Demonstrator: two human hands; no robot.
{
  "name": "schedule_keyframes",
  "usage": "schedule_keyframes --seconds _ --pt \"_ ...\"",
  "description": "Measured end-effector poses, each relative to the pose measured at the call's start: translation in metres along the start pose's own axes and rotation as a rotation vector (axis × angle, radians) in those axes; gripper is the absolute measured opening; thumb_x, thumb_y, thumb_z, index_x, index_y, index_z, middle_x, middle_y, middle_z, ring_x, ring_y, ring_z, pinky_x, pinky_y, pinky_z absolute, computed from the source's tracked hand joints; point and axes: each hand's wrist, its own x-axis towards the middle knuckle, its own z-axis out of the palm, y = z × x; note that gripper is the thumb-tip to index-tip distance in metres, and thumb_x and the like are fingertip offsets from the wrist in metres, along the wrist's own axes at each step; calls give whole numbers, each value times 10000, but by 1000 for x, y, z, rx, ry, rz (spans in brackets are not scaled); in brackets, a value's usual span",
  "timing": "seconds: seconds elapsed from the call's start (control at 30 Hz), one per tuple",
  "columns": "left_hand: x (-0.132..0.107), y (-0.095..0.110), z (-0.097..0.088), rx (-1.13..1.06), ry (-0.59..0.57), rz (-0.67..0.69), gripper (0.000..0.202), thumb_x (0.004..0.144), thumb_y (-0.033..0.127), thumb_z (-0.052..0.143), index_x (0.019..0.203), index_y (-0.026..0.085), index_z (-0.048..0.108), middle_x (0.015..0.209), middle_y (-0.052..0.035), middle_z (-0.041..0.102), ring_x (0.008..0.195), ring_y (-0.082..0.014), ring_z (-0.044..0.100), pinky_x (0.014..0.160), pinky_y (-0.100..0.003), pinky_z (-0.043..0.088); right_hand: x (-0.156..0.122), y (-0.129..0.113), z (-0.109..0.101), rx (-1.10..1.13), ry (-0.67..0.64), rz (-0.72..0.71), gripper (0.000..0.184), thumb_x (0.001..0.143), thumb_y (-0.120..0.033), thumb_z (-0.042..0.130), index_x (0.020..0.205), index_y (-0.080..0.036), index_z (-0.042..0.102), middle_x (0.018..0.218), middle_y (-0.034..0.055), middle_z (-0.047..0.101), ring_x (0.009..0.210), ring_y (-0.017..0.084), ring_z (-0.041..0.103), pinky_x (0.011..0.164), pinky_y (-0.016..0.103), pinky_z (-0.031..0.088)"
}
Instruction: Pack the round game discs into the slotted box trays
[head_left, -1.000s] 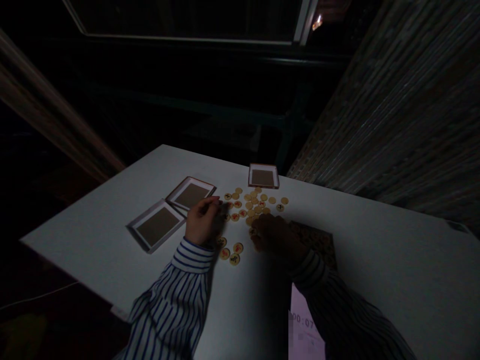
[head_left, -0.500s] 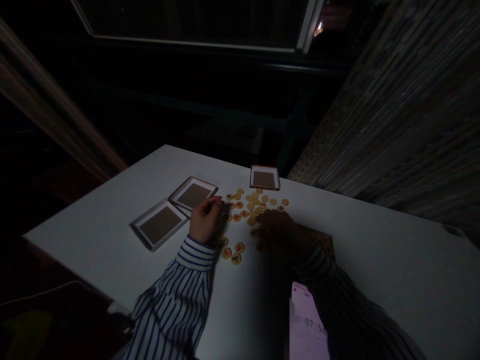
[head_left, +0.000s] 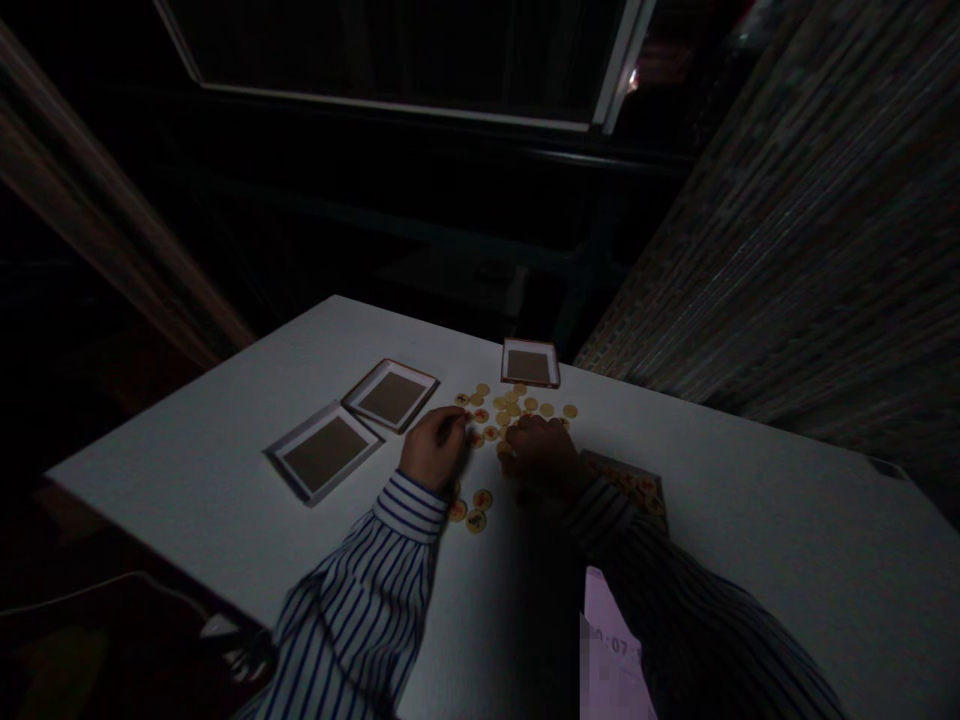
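Note:
Round wooden xiangqi pieces point(head_left: 501, 404) lie loose on the white table, some showing red or black characters and others plain side up. My left hand point(head_left: 433, 447) is curled at the left edge of the scattered pieces, thumb and fingertips together. Whatever it may hold is hidden. Over the right part of the pieces, my right hand point(head_left: 546, 452) has its fingers bent down and drawn together. Its fingertips touch the pieces there, but shadow hides what is between them. Nearer to me, a small group of pieces point(head_left: 476, 520) sits beside my left wrist.
Two shallow open boxes, a white one point(head_left: 375, 437) and a brown-edged one point(head_left: 431, 393), stand at the left. Another open box point(head_left: 556, 366) is at the back. A patterned box point(head_left: 651, 484) lies by my right forearm, and a lit phone point(head_left: 611, 665) is beneath it.
My left hand has moved slightly right, closer to the pieces. My right hand has moved a little up and left, its fingers drawn closer together.

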Motion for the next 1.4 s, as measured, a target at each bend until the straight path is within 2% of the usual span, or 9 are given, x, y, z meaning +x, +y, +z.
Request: schedule_keyframes --seconds 0.3,0.53,0.63,0.77,0.87,0.97,1.1,1.27,1.4 --pt "0 -4 2 5 -11 10 225 750 308 546 904 188 658 919 -70 671 872 -197 605 829 -320 448 2 -1 3 24 -22 15 341 807 -391 429 948 -143 615 988 136 612 939 254 544 749 370 375" --pt "-1 -5 4 1 -73 16 244 774 300 520 945 175 642 948 -90 667 876 -196 612 845 -340 452 8 2 6 83 -30 35 322 783 -387 465 940 -156 624 1006 121 616 973 256 540 781 370 386" --pt "-2 -4 5 18 -93 52 236 778 264 506 953 178 639 972 -88 662 903 -196 607 855 -338 452 10 9 7 261 8 67 295 781 -399 473 874 -177 644 928 89 643 885 215 573 724 308 410" --pt "-4 -3 6 46 -129 173 264 755 193 513 995 191 622 1001 -71 648 931 -182 597 867 -329 457 14 19 9 730 -22 95 278 762 -382 503 851 -175 666 805 35 672 743 156 599 646 237 427" --pt "-6 -3 9 86 -184 274 320 726 175 548 1042 177 593 1048 -84 630 979 -189 581 890 -349 455 18 25 13 1020 -37 108 283 719 -374 544 815 -144 679 762 31 673 723 161 600 654 247 439" --pt "-8 -1 12 105 -206 382 346 718 194 583 1064 184 576 1062 -82 627 1009 -189 570 905 -357 453 20 28 16 1201 -48 70 271 687 -365 570 773 -133 679 752 26 665 735 163 590 694 263 438" --pt "-10 4 14 149 -182 466 309 717 216 616 1025 189 594 1005 -72 653 990 -192 579 903 -370 458 18 30 15 1290 -96 26 249 704 -349 558 750 -131 668 705 6 632 681 129 552 662 243 417" --pt "-11 8 12 188 -154 496 238 746 236 601 977 180 614 944 -70 671 924 -181 604 856 -350 483 14 28 6 1308 -138 30 241 727 -339 547 736 -127 662 622 -9 587 589 101 501 576 224 392" --pt "-12 7 13 220 -124 502 241 756 244 594 985 172 614 934 -71 673 921 -180 603 864 -351 479 13 24 0 1314 -111 56 250 712 -357 573 748 -130 673 658 5 623 636 120 537 608 241 412"
